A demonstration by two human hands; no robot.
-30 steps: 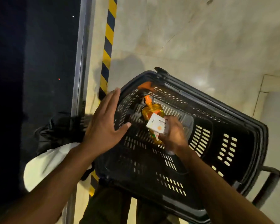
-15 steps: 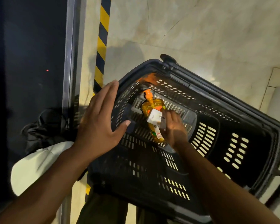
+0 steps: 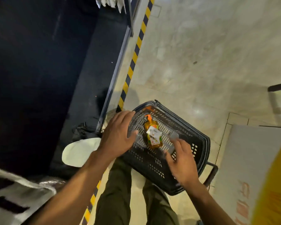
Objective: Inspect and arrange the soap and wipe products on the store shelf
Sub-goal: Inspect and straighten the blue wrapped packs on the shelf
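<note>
A black perforated shopping basket [image 3: 199,148] stands on the floor below me. Inside lies an orange soap bottle [image 3: 151,127] with an orange pump, and a small white soap box [image 3: 153,132] rests on top of it. My left hand [image 3: 117,135] hovers over the basket's left rim with fingers spread and empty. My right hand [image 3: 182,159] is above the basket's near right side, fingers loose and blurred, holding nothing and apart from the box.
A dark shelf unit [image 3: 47,78] fills the left, edged by yellow-black floor tape [image 3: 133,59]. White packets [image 3: 81,151] lie at the shelf's foot. A white and yellow carton [image 3: 258,176] stands at right. My legs are under the basket. Pale tiled floor [image 3: 209,54] stretches ahead.
My right hand has let go of the white box, leaving it on the bottle, and drawn back toward me. The view has pulled up and away from the basket.
</note>
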